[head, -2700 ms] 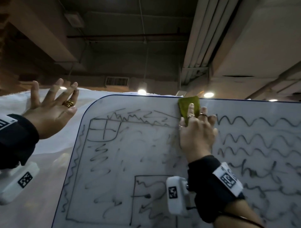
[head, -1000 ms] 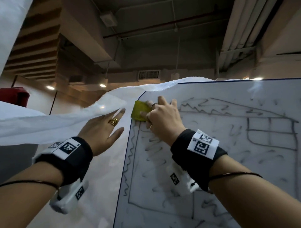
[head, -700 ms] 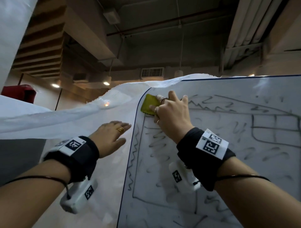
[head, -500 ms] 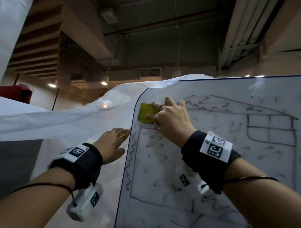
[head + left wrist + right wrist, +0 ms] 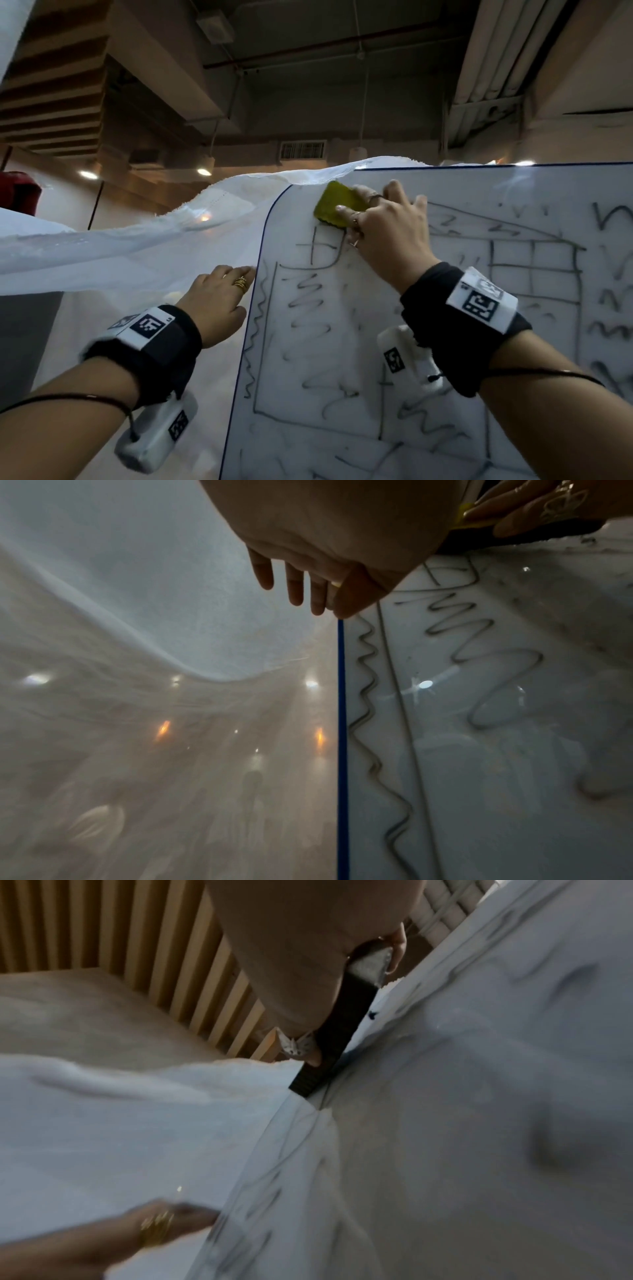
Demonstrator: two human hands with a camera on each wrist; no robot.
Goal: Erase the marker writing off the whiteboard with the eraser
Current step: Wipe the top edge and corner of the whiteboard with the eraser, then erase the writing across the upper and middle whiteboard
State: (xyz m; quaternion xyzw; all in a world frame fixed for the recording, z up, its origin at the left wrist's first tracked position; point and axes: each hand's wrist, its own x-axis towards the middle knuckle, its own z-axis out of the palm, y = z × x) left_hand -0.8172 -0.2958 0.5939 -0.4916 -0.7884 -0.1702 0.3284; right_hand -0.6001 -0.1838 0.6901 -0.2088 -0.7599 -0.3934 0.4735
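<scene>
A white sheet [image 5: 144, 260] backs the whiteboard [image 5: 479, 359] (scribbled with marker), which lies directly against it.

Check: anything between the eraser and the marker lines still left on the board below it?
Nothing visible. The right hand presses the eraser flat on the whiteboard near its top left corner; the window sketch lies directly beneath. The left hand rests off the board's left edge, clear of that path.

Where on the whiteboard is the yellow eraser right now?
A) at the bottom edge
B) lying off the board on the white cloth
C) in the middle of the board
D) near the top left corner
D: the right hand presses the yellow eraser against the whiteboard just below its top edge, beside the rounded left corner.
</scene>
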